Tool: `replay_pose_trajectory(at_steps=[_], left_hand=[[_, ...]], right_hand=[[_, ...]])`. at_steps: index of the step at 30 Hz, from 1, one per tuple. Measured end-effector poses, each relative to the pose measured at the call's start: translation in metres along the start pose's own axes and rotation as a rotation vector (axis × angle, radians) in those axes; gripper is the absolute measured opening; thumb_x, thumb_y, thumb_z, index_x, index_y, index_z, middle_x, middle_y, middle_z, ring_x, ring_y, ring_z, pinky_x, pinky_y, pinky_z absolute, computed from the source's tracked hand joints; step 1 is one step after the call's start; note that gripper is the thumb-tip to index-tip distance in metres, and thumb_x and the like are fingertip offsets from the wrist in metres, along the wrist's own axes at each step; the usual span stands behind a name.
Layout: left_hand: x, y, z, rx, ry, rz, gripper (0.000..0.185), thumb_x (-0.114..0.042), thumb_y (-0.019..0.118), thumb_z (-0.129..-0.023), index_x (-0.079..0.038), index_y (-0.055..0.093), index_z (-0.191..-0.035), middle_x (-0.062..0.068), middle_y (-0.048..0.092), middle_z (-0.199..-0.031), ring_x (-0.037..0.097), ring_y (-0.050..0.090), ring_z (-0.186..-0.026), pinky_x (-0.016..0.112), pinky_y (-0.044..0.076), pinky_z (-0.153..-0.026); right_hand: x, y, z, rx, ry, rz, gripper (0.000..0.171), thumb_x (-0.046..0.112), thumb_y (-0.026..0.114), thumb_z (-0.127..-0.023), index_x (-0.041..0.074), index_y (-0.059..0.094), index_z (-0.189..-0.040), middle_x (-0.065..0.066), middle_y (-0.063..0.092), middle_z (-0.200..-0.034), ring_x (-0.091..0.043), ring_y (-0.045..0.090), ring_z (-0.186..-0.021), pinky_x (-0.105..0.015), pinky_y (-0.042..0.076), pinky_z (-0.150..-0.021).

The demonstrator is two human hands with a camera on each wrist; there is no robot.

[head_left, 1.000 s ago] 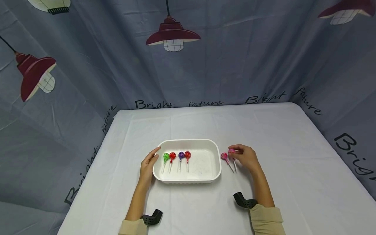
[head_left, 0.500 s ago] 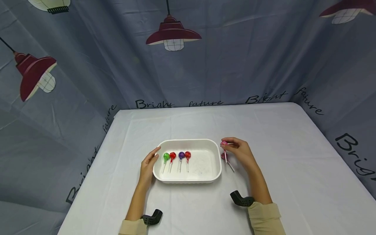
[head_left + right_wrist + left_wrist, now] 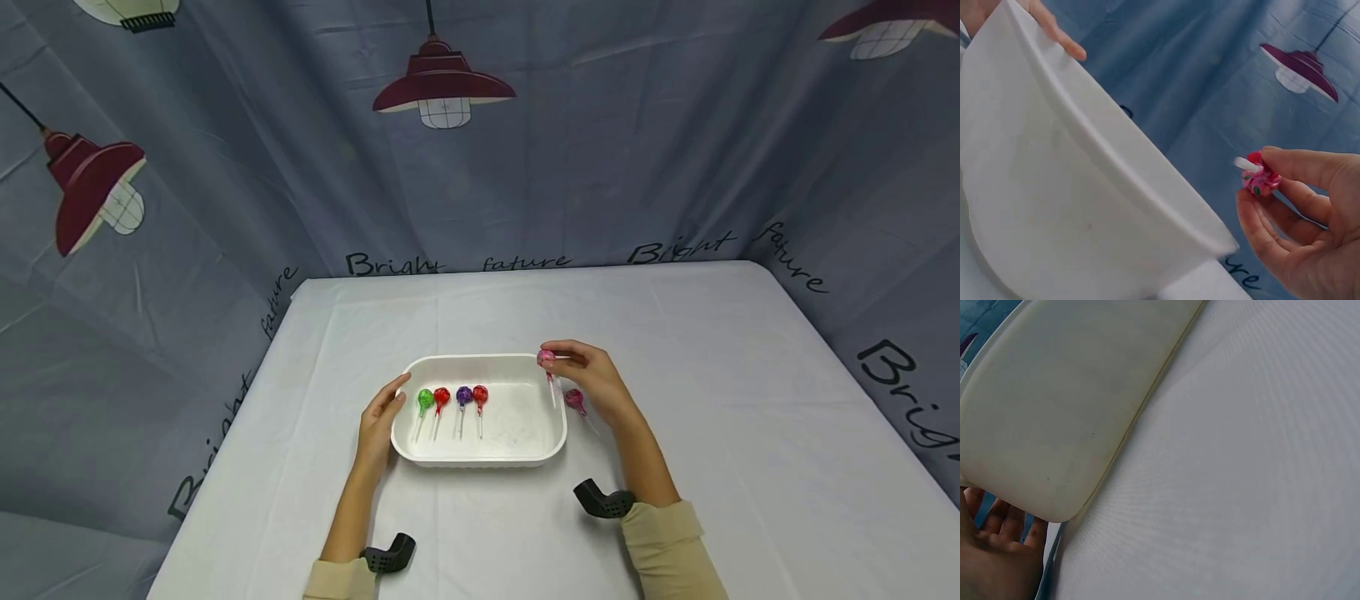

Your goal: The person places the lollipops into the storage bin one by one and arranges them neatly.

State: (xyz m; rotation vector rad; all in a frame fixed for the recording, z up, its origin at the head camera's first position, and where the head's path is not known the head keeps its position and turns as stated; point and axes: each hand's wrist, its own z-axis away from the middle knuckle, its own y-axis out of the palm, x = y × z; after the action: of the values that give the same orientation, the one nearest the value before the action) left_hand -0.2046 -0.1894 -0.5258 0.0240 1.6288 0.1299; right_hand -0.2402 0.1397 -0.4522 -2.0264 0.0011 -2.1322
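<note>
My right hand [image 3: 588, 377] pinches a pink lollipop [image 3: 1261, 178] by its wrapped head between thumb and fingers. It hangs stick-down over the right end of the white tray [image 3: 517, 433]. Against the tray's left end rests my left hand [image 3: 377, 433], its fingers fairly straight along the side; the left wrist view shows those fingers partly hidden behind the tray. Inside the tray lie a green lollipop [image 3: 425, 399], a red lollipop [image 3: 442, 397], a purple lollipop [image 3: 463, 396] and another red lollipop [image 3: 480, 395] in a row. A second pink lollipop [image 3: 574, 399] lies outside, right of the tray.
A white cloth covers the table [image 3: 480, 533]. Behind it hangs a grey-blue curtain [image 3: 600, 167] printed with lamps and lettering. Each wrist carries a black camera mount, such as the right mount [image 3: 603, 500].
My right hand has lifted the pink lollipop off the table and carried it left, over the tray's right end. The left hand and tray stay where they were.
</note>
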Motion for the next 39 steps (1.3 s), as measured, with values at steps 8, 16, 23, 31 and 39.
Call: replay_pose_trajectory(at_steps=[8, 16, 23, 31, 39], left_hand=[[0.000, -0.001, 0.000, 0.012, -0.003, -0.012, 0.034, -0.026, 0.055, -0.093, -0.019, 0.057, -0.126, -0.007, 0.045, -0.136, 0.007, 0.035, -0.128, 0.020, 0.030, -0.105], [0.000, -0.001, 0.000, 0.008, -0.005, -0.009, 0.033, -0.026, 0.055, -0.093, -0.018, 0.057, -0.126, -0.007, 0.046, -0.135, 0.007, 0.036, -0.128, 0.021, 0.030, -0.105], [0.000, -0.001, 0.000, 0.006, -0.008, -0.015, 0.034, -0.026, 0.055, -0.093, -0.018, 0.057, -0.125, -0.007, 0.047, -0.135, 0.005, 0.035, -0.128, 0.020, 0.028, -0.106], [0.000, 0.000, -0.001, 0.001, 0.000, -0.020, 0.036, -0.027, 0.055, -0.093, -0.015, 0.056, -0.127, -0.003, 0.045, -0.138, 0.010, 0.033, -0.130, 0.023, 0.028, -0.107], [-0.001, -0.001, 0.000, -0.001, -0.007, -0.021, 0.035, -0.027, 0.056, -0.093, -0.017, 0.057, -0.126, -0.005, 0.045, -0.137, 0.009, 0.034, -0.130, 0.024, 0.027, -0.107]], right_hand=[[0.009, 0.019, -0.007, 0.015, 0.007, -0.008, 0.040, 0.019, 0.073, -0.080, 0.005, 0.061, -0.115, -0.011, 0.063, -0.108, -0.017, 0.062, -0.095, -0.032, 0.048, -0.090], [0.007, 0.042, -0.013, 0.074, -0.037, -0.035, 0.037, 0.009, 0.072, -0.080, -0.003, 0.060, -0.113, -0.015, 0.065, -0.102, -0.019, 0.065, -0.087, -0.031, 0.051, -0.085], [0.003, 0.062, -0.016, 0.060, 0.023, 0.006, 0.036, 0.008, 0.073, -0.078, -0.001, 0.062, -0.111, -0.010, 0.066, -0.100, -0.019, 0.064, -0.088, -0.034, 0.050, -0.087], [-0.005, 0.076, -0.018, 0.007, 0.036, 0.100, 0.029, 0.007, 0.074, -0.077, 0.004, 0.067, -0.104, -0.009, 0.068, -0.096, -0.018, 0.065, -0.085, -0.032, 0.053, -0.077], [-0.010, 0.080, -0.018, -0.001, 0.002, 0.149, 0.025, 0.000, 0.073, -0.075, -0.001, 0.067, -0.100, -0.014, 0.068, -0.094, -0.022, 0.065, -0.081, -0.029, 0.055, -0.070]])
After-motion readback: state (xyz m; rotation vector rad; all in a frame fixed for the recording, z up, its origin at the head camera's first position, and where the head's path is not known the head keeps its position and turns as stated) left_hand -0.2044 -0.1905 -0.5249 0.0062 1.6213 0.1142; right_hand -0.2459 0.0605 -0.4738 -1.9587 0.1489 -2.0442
